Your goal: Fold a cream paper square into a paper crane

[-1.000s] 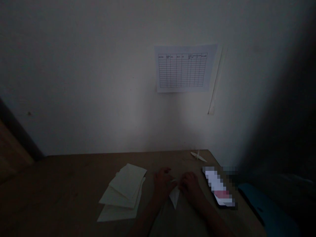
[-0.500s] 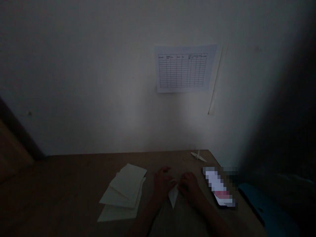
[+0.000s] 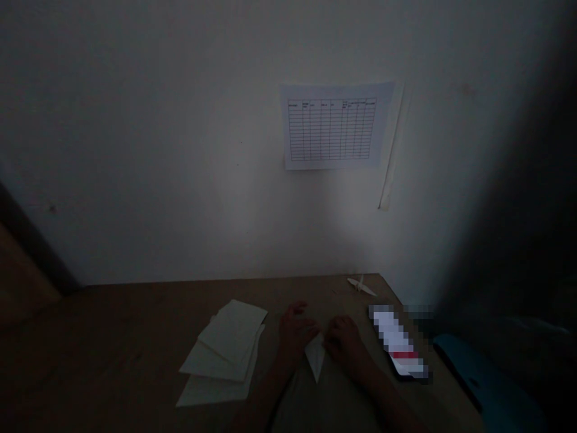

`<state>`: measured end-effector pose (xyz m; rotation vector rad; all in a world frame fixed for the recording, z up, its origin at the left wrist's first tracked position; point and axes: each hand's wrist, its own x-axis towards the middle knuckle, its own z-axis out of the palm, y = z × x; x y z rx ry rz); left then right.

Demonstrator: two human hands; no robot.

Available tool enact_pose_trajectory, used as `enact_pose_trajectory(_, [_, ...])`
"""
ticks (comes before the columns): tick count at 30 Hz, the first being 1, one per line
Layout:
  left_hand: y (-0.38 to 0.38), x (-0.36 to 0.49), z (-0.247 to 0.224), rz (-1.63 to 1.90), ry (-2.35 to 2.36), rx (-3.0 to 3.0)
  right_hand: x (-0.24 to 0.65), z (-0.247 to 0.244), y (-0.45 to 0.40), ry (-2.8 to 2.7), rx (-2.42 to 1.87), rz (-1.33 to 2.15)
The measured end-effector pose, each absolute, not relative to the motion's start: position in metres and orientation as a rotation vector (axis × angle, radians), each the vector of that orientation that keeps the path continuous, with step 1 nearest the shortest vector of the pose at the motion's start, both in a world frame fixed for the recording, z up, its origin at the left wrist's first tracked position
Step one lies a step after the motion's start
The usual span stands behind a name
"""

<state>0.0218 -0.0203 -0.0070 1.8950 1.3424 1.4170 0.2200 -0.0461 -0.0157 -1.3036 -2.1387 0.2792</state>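
A small folded white paper (image 3: 316,359), its point toward me, lies on the brown table (image 3: 135,349) between my hands. My left hand (image 3: 296,329) is closed on the paper's upper left edge with its thumb side, while some other fingers stretch forward. On the upper right edge of the same paper, my right hand (image 3: 343,338) is closed with curled fingers. The fingertips are dim and partly hidden. A folded paper crane (image 3: 361,285) lies beyond my right hand near the table's back edge.
Several loose white paper sheets (image 3: 229,340) overlap left of my hands. A lit phone (image 3: 396,343) lies at the right. Past the table's right edge is a blue object (image 3: 487,379). A printed chart (image 3: 333,126) hangs on the wall.
The folded paper shows a little wider between my hands, with more of its upper part visible. My hands have barely moved.
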Motion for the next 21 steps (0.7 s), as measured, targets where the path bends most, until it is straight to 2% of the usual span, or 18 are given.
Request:
enact_pose_trajectory(7, [-0.014,0.013,-0.008,1.416,1.334,1.842,0.22,-0.018,-0.047,-2.087,-1.299,0.321])
enact_pose_trajectory(21, [-0.017,0.008,-0.009,1.024,1.383,1.997,0.239,-0.03,-0.034,-1.929,-1.413,0.179])
